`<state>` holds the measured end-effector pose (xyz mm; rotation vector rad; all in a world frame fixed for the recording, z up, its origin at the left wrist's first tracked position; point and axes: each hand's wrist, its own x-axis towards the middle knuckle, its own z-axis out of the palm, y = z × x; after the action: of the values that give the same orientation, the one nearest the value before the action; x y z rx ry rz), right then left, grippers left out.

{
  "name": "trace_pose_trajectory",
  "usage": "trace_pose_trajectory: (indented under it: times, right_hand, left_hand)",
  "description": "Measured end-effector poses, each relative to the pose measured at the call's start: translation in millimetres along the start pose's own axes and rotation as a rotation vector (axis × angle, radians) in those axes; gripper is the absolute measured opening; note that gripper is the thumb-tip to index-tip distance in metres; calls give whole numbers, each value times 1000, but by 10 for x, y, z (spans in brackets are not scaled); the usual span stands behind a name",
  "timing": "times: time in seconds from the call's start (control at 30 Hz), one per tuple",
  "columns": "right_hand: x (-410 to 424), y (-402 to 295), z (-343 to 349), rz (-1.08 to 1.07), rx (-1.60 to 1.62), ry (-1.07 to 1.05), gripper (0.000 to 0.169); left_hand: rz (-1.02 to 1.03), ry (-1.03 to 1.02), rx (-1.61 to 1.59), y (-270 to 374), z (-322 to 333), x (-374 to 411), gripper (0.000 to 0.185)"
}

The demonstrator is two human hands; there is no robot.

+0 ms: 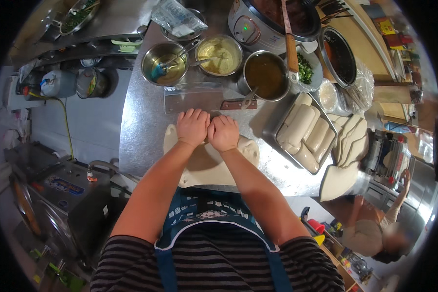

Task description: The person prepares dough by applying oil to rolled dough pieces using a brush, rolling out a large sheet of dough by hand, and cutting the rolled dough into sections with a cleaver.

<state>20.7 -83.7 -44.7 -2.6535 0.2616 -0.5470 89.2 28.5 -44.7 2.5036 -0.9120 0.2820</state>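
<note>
A wide sheet of pale dough [215, 171] lies on the steel table in front of me. My left hand [193, 126] and my right hand [223, 132] meet side by side at its far edge, fingers curled down. What lies under the fingers is mostly hidden; I cannot tell if they grip the dough. Just beyond them rests a cleaver, its broad blade [193, 100] to the left and its wooden handle [237, 105] to the right. A metal tray [270, 133] to the right holds several dough rolls [301, 124]. Flat dough pieces [350, 142] lie overlapping beside the tray.
Beyond the cleaver stand a steel bowl with a brush [164, 64], a bowl of yellowish paste [220, 54] and a pot of brown liquid [266, 75]. Behind are chopped greens [305, 69], a cooker [255, 27] and a dark pot [337, 56]. Another person [372, 233] is at lower right.
</note>
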Motion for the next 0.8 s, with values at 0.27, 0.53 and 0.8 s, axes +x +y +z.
trace_pose_trajectory:
  times: [0.27, 0.53, 0.8]
  right_hand:
    - [-12, 21, -68, 378, 67, -319, 32]
    - [-469, -523, -192, 162, -136, -179, 16]
    - [-443, -362, -186, -81, 55, 51, 10]
  left_hand:
    - [-258, -266, -57, 25, -110, -3, 21]
    - [-100, -380, 70, 258, -505, -551, 18]
    - [-453, 29, 99, 384, -245, -735, 18]
